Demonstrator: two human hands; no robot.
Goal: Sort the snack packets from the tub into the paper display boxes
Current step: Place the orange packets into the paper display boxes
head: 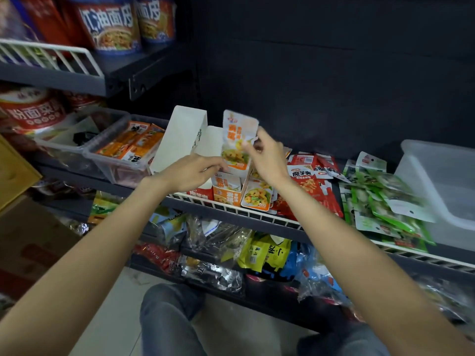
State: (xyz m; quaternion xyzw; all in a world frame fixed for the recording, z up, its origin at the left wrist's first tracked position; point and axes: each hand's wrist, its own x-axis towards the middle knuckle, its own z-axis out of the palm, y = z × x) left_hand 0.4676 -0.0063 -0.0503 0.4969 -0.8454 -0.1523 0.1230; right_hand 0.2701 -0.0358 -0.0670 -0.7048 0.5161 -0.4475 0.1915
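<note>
Orange snack packet held upright over the paper display box on the shelf

The translucent tub [442, 186] sits far right. The left hand [191, 170], fingers curled, grips the paper display box [226, 188]; the right hand [267, 155] pinches the upright orange snack packet [237, 140] just above it.

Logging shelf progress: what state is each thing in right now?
Orange-and-white snack packet: upright, pinched by right hand.
White paper display box: open, part-filled.
Left hand: on the box, grip unclear.
Red snack packets: loose on shelf.
Green snack packets: heaped loose.
Translucent plastic tub: open.
</note>
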